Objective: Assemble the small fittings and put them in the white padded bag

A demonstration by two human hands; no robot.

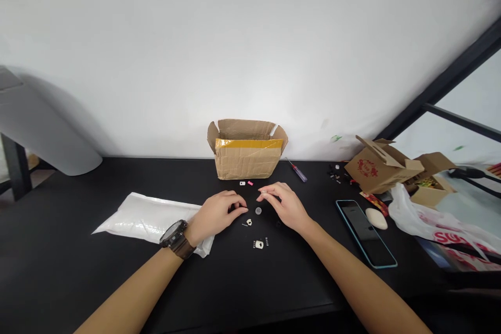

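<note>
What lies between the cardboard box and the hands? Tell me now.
The head view shows a small white piece and a small pink piece on the black desk, between the cardboard box and the left hand and right hand.

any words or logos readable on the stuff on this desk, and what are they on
"SU" in red, the rest lost in the folds, on the white plastic bag.
Red stamp on the cardboard box: too blurred to read.
Watch dial: too small to read.

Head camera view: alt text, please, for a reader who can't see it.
A person's left hand and right hand hover over small white parts on a black desk. Behind stands an open cardboard box, with a phone to the right.
</note>
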